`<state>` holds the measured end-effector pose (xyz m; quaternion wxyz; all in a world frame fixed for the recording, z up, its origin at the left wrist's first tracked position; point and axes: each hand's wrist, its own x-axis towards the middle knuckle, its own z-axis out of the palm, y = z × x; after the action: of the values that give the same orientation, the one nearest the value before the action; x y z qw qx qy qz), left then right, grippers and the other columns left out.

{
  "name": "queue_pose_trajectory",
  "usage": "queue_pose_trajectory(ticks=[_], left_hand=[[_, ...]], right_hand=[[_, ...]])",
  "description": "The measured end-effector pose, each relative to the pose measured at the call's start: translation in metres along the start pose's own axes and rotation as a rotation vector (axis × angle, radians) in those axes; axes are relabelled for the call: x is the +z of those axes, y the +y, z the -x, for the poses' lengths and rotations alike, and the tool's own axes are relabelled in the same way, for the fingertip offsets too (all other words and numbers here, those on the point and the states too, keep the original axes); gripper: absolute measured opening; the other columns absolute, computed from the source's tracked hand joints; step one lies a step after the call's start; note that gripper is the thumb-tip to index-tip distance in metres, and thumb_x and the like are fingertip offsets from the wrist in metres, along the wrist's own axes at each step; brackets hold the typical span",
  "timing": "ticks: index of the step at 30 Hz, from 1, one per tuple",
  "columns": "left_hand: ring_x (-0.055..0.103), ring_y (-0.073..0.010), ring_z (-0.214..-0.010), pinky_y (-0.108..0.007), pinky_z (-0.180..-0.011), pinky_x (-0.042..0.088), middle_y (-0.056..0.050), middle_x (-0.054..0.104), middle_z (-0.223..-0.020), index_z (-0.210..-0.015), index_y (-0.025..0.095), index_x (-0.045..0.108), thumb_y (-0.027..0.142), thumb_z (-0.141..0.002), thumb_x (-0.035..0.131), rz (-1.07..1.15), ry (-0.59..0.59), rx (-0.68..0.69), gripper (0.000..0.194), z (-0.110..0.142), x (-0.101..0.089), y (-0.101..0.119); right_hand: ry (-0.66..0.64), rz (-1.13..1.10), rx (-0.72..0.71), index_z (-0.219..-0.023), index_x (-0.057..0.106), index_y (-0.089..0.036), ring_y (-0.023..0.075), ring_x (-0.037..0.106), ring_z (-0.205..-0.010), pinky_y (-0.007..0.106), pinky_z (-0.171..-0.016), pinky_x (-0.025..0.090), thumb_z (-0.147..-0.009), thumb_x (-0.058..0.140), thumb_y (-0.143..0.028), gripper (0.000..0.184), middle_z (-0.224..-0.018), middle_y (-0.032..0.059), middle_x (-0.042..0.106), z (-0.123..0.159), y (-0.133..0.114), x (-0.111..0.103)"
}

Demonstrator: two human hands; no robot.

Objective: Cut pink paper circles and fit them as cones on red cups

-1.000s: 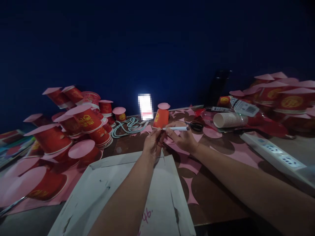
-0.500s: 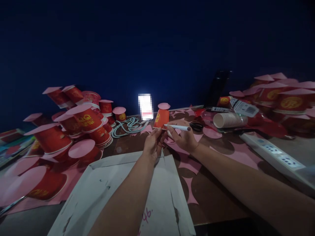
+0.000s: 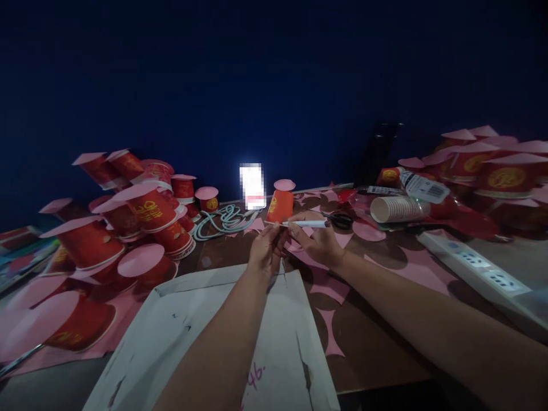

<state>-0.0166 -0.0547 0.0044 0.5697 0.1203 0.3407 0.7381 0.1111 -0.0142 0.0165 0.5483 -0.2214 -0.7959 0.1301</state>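
Observation:
Both of my hands meet at the middle of the table on a white pen (image 3: 309,224). My right hand (image 3: 319,244) grips the pen's barrel, which lies level and points left. My left hand (image 3: 265,249) pinches the pen's left tip between thumb and fingers. Just behind them stands an upside-down red paper cup (image 3: 280,204) with a pink disc on top. Under my forearms lies a flat white cardboard sheet (image 3: 180,331) with pink writing.
Piles of red cups with pink discs fill the left (image 3: 128,222) and the far right (image 3: 492,165). Black scissors (image 3: 342,218), a stack of white cups (image 3: 396,209), a power strip (image 3: 479,265), a coiled cable (image 3: 222,220), a bright phone screen (image 3: 252,185) and pink paper scraps (image 3: 329,285) lie around.
The pen tilted up slightly at its right end half a second ago and is level again now. Both hands stay at the same spot.

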Motion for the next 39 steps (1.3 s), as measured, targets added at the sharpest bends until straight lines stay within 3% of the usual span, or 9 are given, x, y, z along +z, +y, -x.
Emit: queue_pose_trajectory(ticks=[19,25,32,39], left_hand=[[0.067,-0.0083,-0.069,-0.017,-0.074,0.055,-0.004,0.070,-0.078,-0.078,0.010,0.066,0.011,-0.076,0.067,-0.022,-0.049,-0.007,0.002,0.0024,-0.0009,-0.0008],[0.066,-0.0084,-0.070,-0.018,-0.074,0.055,-0.004,0.069,-0.078,-0.078,0.009,0.066,0.009,-0.078,0.064,-0.029,-0.047,-0.003,0.002,0.0024,-0.0004,-0.0008],[0.066,-0.0073,-0.068,-0.015,-0.072,0.054,-0.002,0.067,-0.073,-0.075,0.011,0.066,0.007,-0.077,0.063,-0.017,-0.035,0.007,0.005,0.0026,0.0006,-0.0016],[0.065,-0.0073,-0.070,-0.016,-0.074,0.053,-0.003,0.068,-0.077,-0.076,0.010,0.066,0.008,-0.077,0.064,-0.016,-0.049,0.010,0.003,0.0025,0.0008,-0.0013]], right_hand=[[-0.032,0.236,-0.056,-0.095,0.066,-0.022,0.0218,0.065,-0.096,0.041,-0.094,0.041,-0.091,0.053,-0.028,0.015,-0.096,0.0063,0.073,0.0012,0.0018,0.0012],[-0.015,0.217,-0.060,-0.097,0.065,-0.021,0.0210,0.065,-0.094,0.040,-0.092,0.041,-0.090,0.055,-0.026,0.014,-0.096,0.0057,0.073,0.0013,0.0015,0.0021],[-0.029,0.164,-0.045,-0.086,0.065,-0.022,0.0189,0.067,-0.085,0.039,-0.091,0.042,-0.088,0.057,-0.026,0.009,-0.087,0.0024,0.073,0.0022,-0.0030,0.0048],[-0.015,0.211,-0.044,-0.090,0.066,-0.022,0.0204,0.066,-0.090,0.040,-0.093,0.042,-0.089,0.056,-0.028,0.011,-0.091,0.0044,0.073,0.0033,-0.0023,0.0067]])
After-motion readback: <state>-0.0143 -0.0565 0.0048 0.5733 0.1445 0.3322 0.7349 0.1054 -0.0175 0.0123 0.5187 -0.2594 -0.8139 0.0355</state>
